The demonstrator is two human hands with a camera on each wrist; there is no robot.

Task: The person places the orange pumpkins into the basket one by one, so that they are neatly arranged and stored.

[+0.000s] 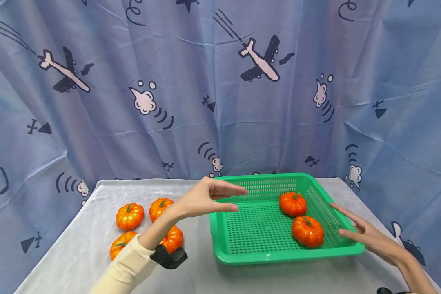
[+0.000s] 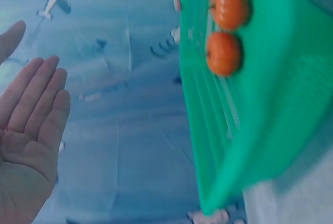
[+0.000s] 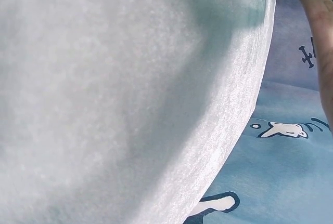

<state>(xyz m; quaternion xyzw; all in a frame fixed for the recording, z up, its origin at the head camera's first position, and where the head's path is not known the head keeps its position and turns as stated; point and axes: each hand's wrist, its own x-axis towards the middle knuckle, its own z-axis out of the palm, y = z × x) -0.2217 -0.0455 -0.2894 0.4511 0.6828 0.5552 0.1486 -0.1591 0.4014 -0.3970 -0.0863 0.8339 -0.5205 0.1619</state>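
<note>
A green plastic basket (image 1: 220, 245) with a lattice floor stands on the table, two small orange pumpkins (image 1: 293, 204) lying inside toward its right side. My left hand (image 1: 200, 198) hovers over the basket's left edge, fingers straight and thumb apart, with nothing held; its palm (image 2: 26, 156) shows in the left wrist view. At the right rim is my right hand (image 1: 371, 237), its fingers extended and spread from the thumb, fingertips right at the rim. Only a strip of that hand (image 3: 318, 37) appears in the right wrist view, beside the green edge.
Several more orange pumpkins (image 1: 130, 217) sit on the white-covered table (image 1: 70, 245) left of the basket, one partly behind my left forearm. A blue curtain (image 1: 191, 102) printed with airplanes hangs behind the table and along its sides.
</note>
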